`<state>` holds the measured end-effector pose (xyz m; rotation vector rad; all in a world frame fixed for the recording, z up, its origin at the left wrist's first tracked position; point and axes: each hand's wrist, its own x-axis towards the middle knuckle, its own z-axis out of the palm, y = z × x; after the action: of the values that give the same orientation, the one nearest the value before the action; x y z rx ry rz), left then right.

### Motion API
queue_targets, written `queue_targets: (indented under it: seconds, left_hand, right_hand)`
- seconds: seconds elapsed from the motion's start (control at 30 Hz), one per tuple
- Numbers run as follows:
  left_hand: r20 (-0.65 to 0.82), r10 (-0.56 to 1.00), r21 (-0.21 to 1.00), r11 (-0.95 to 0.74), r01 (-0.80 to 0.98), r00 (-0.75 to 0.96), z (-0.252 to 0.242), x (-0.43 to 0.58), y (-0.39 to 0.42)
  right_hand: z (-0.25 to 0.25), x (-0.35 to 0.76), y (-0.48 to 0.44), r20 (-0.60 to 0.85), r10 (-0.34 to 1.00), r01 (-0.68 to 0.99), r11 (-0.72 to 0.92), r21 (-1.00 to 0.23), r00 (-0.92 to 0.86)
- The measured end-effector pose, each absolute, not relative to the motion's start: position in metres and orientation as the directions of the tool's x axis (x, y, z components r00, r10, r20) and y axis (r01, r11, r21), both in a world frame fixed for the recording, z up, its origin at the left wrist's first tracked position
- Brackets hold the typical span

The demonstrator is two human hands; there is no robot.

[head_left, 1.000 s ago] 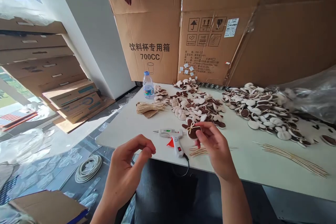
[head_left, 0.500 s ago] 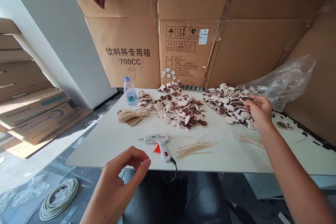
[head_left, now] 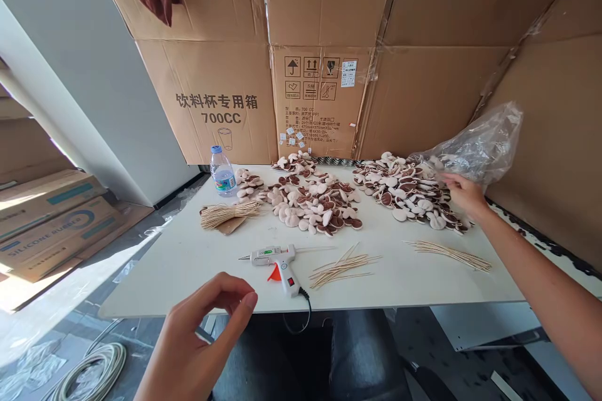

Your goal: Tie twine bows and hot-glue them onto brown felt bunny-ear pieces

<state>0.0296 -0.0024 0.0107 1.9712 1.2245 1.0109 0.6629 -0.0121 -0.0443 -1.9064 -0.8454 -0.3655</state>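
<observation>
My right hand (head_left: 464,194) reaches to the right end of a pile of brown and cream fabric mushroom-shaped pieces (head_left: 409,191), beside a clear plastic bag (head_left: 489,144). Its fingers are drawn together at the pile's edge; what they pinch, if anything, is hidden. My left hand (head_left: 207,326) hovers before the table's front edge, thumb and index finger curled together with nothing visible in them. Nearest to it lies a white glue gun (head_left: 282,263) with a red trigger. Right of the gun are loose thin wooden sticks (head_left: 341,269), and farther right another bunch of sticks (head_left: 449,254).
A second pile of the same pieces (head_left: 313,200) lies mid-table. A thick stick bundle (head_left: 228,214) and a water bottle (head_left: 222,172) stand at left. Cardboard (head_left: 324,0) walls the back. Boxes (head_left: 56,225) and a cable coil (head_left: 94,373) are on the floor.
The view has shifted a little right. My right hand has moved right across the pile, closer to the plastic bag. The left hand keeps nearly the same pose.
</observation>
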Motion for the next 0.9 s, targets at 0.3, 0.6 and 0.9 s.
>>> queue_targets:
  seconds: [0.3,0.6,0.9]
  left_hand:
    - [0.315,0.897,0.782,-0.431,0.451,0.310,-0.006,0.023,0.007]
    - [0.311,0.804,0.740,-0.540,0.401,0.507,0.006,0.023,-0.008]
    - [0.299,0.724,0.620,-0.643,0.450,0.622,0.008,0.027,-0.009]
  right_hand:
    - [-0.059,0.633,-0.018,0.511,0.394,0.643,-0.390,-0.659,0.764]
    - [-0.090,0.528,0.020,0.267,0.942,0.858,-0.040,-0.511,0.203]
    - [-0.120,0.479,0.036,0.175,0.959,0.895,-0.129,-0.427,0.222]
